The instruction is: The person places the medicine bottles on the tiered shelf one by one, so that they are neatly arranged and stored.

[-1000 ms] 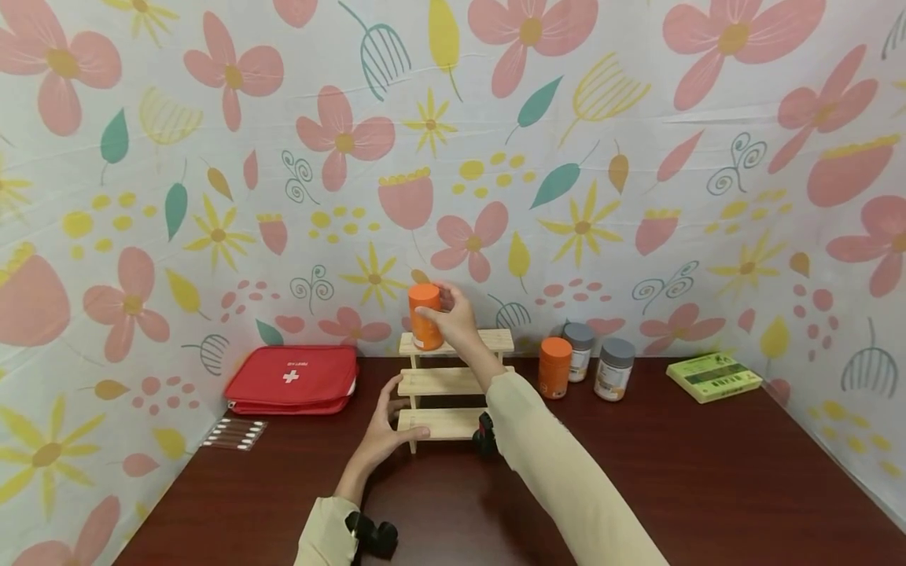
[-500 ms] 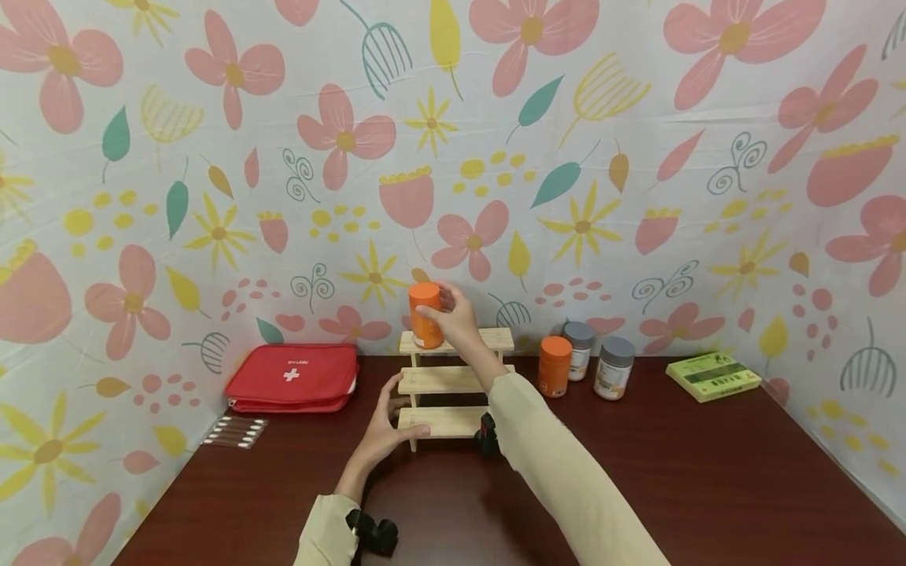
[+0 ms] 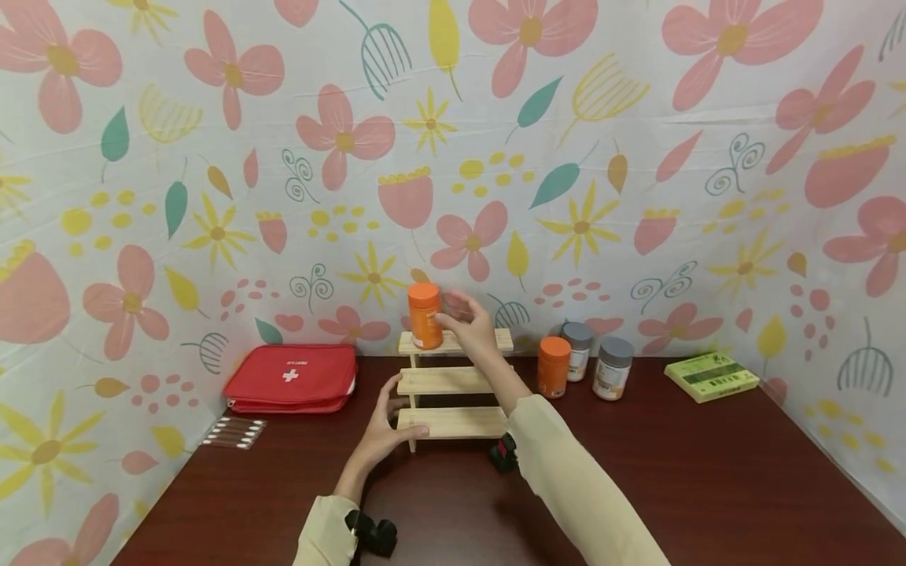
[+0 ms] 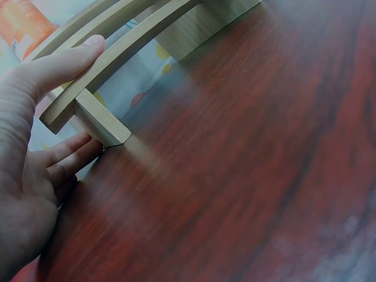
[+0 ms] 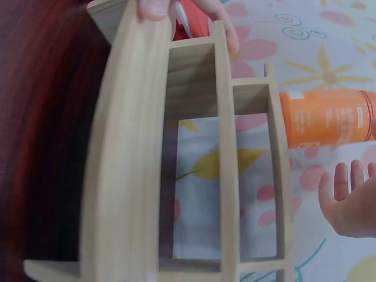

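Observation:
A three-tier wooden display stand (image 3: 453, 381) stands on the table. My left hand (image 3: 382, 432) holds its left end, thumb over the lowest shelf and fingers behind the side leg (image 4: 97, 120). On the left part of the top shelf an orange bottle (image 3: 425, 316) stands upright, its orange lid on. My right hand (image 3: 476, 330) is just to the right of this bottle, fingers spread and nothing in them. In the right wrist view, a gap shows between that hand (image 5: 355, 205) and the bottle (image 5: 326, 117).
Right of the stand are another orange bottle (image 3: 554, 368) and two grey-lidded bottles (image 3: 613, 369), (image 3: 580, 354). A green box (image 3: 713, 377) lies farther right. At the left are a red first aid pouch (image 3: 292, 379) and a pack of cotton swabs (image 3: 235, 433). A flower-patterned cloth (image 3: 453, 157) hangs behind.
My right hand has let go of the orange bottle and moved a little to the right. The bottle stays on the top shelf. My left hand keeps its place on the stand.

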`<action>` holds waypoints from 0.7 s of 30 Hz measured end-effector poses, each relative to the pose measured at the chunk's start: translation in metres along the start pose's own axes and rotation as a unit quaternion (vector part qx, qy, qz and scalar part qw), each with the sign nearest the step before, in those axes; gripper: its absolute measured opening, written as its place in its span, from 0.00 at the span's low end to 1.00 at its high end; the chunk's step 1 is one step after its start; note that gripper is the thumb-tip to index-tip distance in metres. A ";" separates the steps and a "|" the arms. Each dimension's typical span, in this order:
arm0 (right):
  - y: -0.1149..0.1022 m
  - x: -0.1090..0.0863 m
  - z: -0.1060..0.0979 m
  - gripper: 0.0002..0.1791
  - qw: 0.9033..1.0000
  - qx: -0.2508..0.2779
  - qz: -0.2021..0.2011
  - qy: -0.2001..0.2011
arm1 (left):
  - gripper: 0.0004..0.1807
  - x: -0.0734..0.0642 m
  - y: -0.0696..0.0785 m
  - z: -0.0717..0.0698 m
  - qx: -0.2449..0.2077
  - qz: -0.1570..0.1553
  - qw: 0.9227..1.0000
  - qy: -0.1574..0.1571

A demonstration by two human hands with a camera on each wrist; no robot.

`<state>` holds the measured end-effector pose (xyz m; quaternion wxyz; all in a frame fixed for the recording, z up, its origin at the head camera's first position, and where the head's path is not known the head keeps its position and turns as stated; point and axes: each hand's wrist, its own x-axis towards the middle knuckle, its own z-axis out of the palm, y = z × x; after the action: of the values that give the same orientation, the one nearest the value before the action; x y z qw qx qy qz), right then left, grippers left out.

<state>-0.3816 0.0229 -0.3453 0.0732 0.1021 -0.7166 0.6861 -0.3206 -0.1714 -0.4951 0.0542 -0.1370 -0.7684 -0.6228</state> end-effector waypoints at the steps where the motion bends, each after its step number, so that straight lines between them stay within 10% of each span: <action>1: 0.002 -0.002 -0.003 0.30 1.000 -0.003 0.004 0.001 | 0.57 0.000 0.000 0.000 0.000 -0.001 1.000 0.000; 21: 0.015 -0.024 -0.042 0.31 1.000 0.024 -0.002 0.010 | 0.57 0.001 0.000 0.001 0.000 0.002 1.000 0.009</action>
<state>-0.3639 0.0662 -0.3636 0.0796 0.0982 -0.6992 0.7037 -0.3214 -0.1699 -0.4948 0.0625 -0.1333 -0.7673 -0.6241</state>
